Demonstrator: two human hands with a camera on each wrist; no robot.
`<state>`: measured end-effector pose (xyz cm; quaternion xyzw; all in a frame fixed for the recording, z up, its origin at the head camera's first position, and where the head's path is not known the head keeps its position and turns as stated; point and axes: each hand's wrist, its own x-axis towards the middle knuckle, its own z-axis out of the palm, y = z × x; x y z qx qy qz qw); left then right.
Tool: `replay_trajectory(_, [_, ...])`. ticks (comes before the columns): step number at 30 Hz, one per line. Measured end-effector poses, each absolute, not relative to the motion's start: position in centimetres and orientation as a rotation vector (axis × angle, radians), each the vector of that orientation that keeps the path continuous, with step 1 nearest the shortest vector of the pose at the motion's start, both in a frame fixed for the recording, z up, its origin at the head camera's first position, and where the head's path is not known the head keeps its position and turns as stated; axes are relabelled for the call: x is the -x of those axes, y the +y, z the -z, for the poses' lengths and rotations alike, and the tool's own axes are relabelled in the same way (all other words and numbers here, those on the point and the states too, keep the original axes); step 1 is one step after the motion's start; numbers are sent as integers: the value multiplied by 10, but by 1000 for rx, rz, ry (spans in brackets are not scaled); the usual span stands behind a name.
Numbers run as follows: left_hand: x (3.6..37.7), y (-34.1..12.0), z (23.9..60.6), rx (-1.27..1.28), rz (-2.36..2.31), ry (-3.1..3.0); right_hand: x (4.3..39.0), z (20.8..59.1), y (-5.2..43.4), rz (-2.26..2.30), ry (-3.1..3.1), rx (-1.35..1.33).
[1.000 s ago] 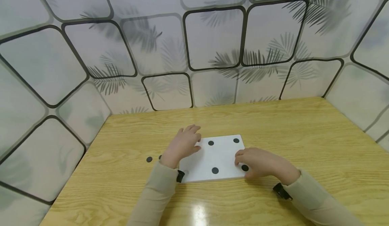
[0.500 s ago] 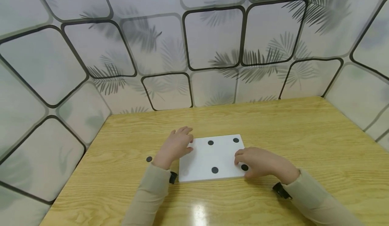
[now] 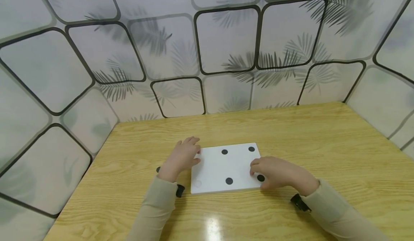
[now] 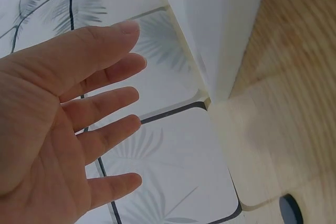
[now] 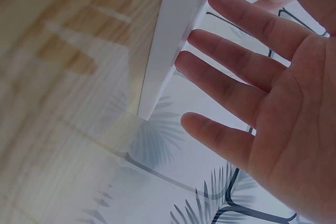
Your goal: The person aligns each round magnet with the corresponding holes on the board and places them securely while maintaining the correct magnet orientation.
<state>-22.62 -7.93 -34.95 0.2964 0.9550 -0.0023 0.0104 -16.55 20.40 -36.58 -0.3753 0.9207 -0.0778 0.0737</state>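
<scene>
Now the white board (image 3: pixel 224 169) lies flat near the middle of the desk (image 3: pixel 291 133), with black discs (image 3: pixel 229 181) on it. The left hand (image 3: pixel 181 158) hangs at the board's left edge, fingers spread and holding nothing. The right hand (image 3: pixel 278 172) rests relaxed and empty on the near right corner. A careless nudge there could slide the board and scatter the discs.

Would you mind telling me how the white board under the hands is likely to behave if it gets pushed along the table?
The white board lies flat with straight, thick edges, so it is probably stiff. The glossy wooden table suggests it would slide easily rather than tip.
</scene>
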Motion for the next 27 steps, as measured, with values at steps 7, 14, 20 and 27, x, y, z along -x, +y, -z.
replay_trajectory(7, [225, -86, 351, -902, -10, 2991, 165, 365, 204, 239, 2769, 1132])
replay_trajectory(14, [225, -91, 351, -868, -6, 3002, 164, 365, 204, 244, 2769, 1136])
replay_trajectory(20, [224, -99, 352, -894, -17, 3020, 164, 363, 203, 249, 2766, 1132])
replay_trajectory(27, [223, -107, 352, -885, -49, 3010, 165, 364, 203, 241, 2763, 1123])
